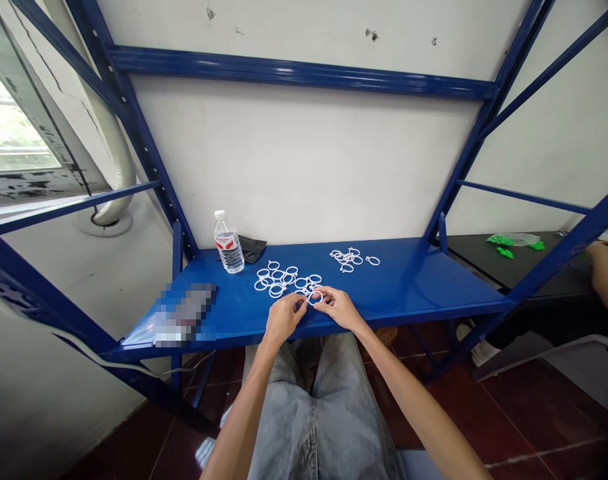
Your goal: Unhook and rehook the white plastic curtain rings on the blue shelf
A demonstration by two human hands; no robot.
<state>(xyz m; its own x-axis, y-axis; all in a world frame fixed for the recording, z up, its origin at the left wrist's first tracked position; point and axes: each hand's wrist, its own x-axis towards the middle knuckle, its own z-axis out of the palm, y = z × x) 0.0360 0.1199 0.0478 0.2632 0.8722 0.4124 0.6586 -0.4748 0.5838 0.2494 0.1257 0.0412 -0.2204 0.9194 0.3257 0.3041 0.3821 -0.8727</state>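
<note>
My right hand pinches a white curtain ring between thumb and fingertips, above the front edge of the blue shelf. Close beside it, my left hand has its thumb and finger closed at the ring's left side; what lies between those fingertips is too small to make out. Just behind my hands lies a loose pile of white rings, several overlapping, each with a small eyelet. Farther back to the right is a smaller group of the same rings, one of them a little apart.
A water bottle stands at the back left in front of a black bag. Left of my hands is a blurred dark flat object. Blue posts frame the shelf. At right, another person's hand is near green pieces.
</note>
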